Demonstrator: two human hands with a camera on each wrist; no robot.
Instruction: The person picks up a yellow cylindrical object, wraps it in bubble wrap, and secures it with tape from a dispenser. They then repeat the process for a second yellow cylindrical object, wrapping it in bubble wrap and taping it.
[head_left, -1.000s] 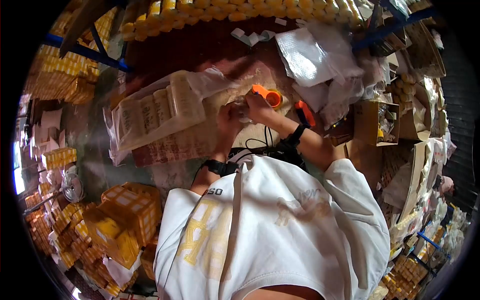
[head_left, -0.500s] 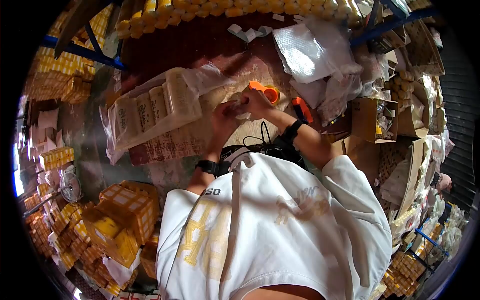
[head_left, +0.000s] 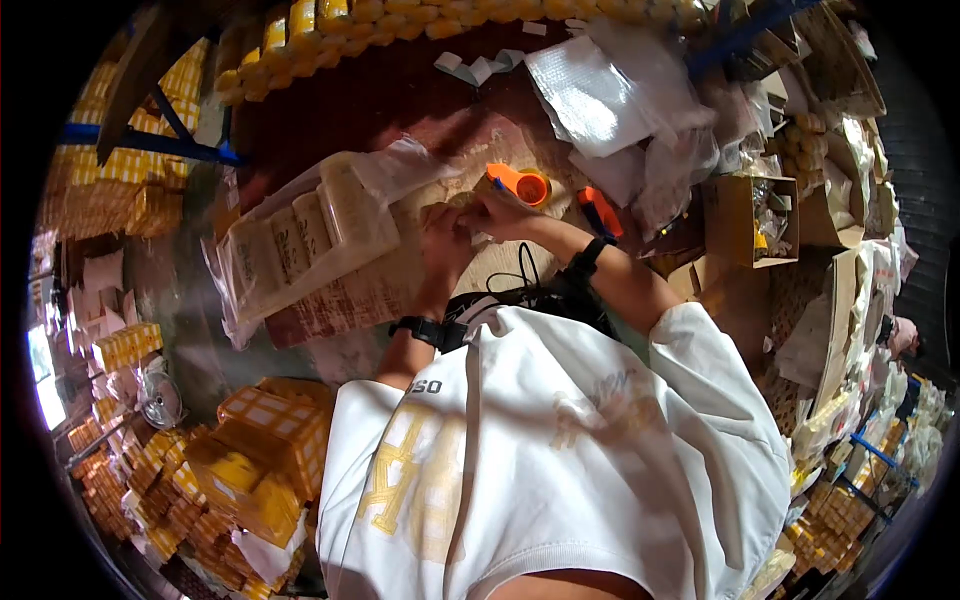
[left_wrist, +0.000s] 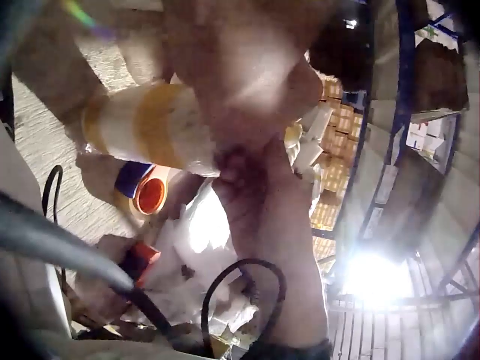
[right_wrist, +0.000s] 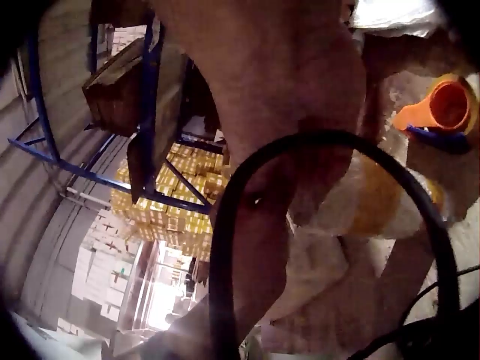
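Close in front of the body, both hands work together at one end of a wrapped roll point(left_wrist: 142, 129), white with yellow-orange bands under clear plastic. My left hand point(head_left: 446, 238) has its fingers bunched at that end. The right hand point(head_left: 503, 213) meets it there, fingers bent against the wrapping. In the right wrist view the roll point(right_wrist: 375, 199) shows partly behind a dark cable loop. From the head view the hands mostly hide it. Just beyond the right hand lies an orange tape dispenser point(head_left: 527, 186) with a blue part.
A second, red-orange dispenser point(head_left: 600, 212) lies to the right, near crumpled clear plastic and a silvery bubble sheet point(head_left: 583, 95). To the left is a large clear bag point(head_left: 345, 215) of several rolls. Stacked rolls point(head_left: 370, 22) line the back. An opened carton point(head_left: 752, 222) stands right.
Both hands stay together at the roll's end, their fingers shifting slightly closer together. The head view has turned a little, so the table things appear farther left.
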